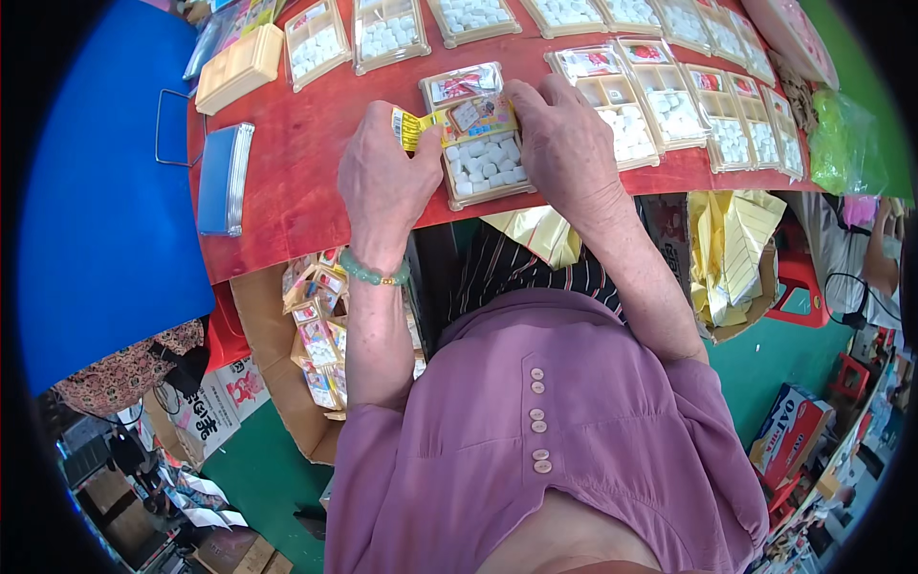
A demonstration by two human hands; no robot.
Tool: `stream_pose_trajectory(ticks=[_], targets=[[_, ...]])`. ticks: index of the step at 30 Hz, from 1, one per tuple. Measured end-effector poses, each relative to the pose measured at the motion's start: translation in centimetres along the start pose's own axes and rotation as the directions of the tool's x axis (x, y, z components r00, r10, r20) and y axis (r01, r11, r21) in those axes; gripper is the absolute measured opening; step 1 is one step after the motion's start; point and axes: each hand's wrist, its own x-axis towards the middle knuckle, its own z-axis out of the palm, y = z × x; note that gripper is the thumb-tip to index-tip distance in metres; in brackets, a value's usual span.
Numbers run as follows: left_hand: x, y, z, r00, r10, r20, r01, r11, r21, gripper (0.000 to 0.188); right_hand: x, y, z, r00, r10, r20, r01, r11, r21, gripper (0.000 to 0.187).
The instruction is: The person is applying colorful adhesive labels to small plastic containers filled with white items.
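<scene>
1. Left hand [387,172], partly curled: thumb and fingers pinch the left end of a yellow printed card [483,117]. Right hand [566,143], fingers bent, touches the card's right end; fingertips partly hidden, cannot tell whether gripping or just pressing.
2. Pale tray [490,199]: between the hands, at the near edge of the red table [296,172].
3. Card: across the tray's middle.
4. White pieces [486,165]: crowded in the tray's near part.

The table [296,177] is red. Pale tan colours the tray [488,198], white its small pieces [490,165], and yellow with multicoloured print the card [478,117]. The bracelet [360,270] is green with gold, the blouse [622,450] plain purple, the striped trousers [497,273] black and pale.
</scene>
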Motion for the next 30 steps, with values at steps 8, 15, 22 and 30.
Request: stream_pose_trajectory(ticks=[8,15,22,30], targets=[[-0.1,0.6,-0.4,1.0,0.0,0.02,0.0,1.0,0.014,0.034,-0.3,0.4,-0.1,0.99,-0.138,-0.005,0.138,0.99,-0.019,0.044],[0.4,0.3,-0.4,0.999,-0.014,0.035,0.013,1.0,0.029,0.038,-0.5,0.6,-0.5,0.974,-0.228,0.007,0.228,0.97,-0.082,0.049],[0.9,0.5,-0.7,0.997,-0.04,0.061,0.038,0.999,0.031,0.041,-0.5,0.2,-0.8,0.966,-0.249,0.069,0.258,0.944,-0.204,0.056],[1.1,0.6,-0.5,0.995,-0.063,0.08,0.059,0.996,0.06,0.061,-0.8,0.2,-0.6,0.97,-0.24,0.031,0.242,0.949,-0.2,0.055]])
